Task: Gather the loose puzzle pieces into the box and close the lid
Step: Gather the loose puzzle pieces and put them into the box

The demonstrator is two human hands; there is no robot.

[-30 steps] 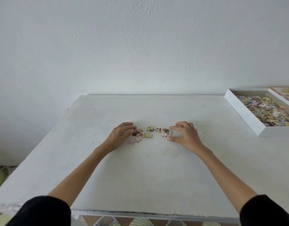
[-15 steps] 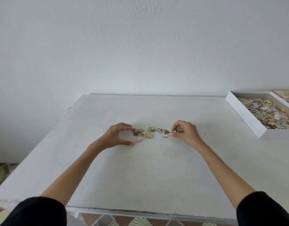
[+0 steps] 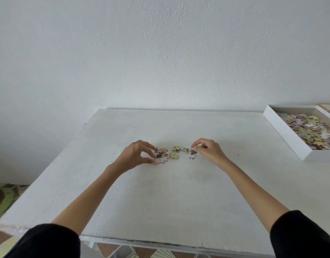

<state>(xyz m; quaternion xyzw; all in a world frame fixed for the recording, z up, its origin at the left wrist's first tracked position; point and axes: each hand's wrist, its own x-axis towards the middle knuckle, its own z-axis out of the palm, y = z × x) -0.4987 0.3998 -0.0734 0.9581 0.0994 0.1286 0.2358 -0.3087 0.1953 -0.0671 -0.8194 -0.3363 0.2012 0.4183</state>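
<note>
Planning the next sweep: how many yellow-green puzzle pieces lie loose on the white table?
2. One yellow-green puzzle piece lies alone between left hand and right hand; the other lies nearer the person, edging the cluster at the left hand. Hands may hide more.

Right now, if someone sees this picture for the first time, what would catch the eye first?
First, the small cluster of loose puzzle pieces at the middle of the white table, with the left hand and the right hand curled at its two sides. Then the open white box at the table's right edge, holding a heap of pastel pieces.
</note>
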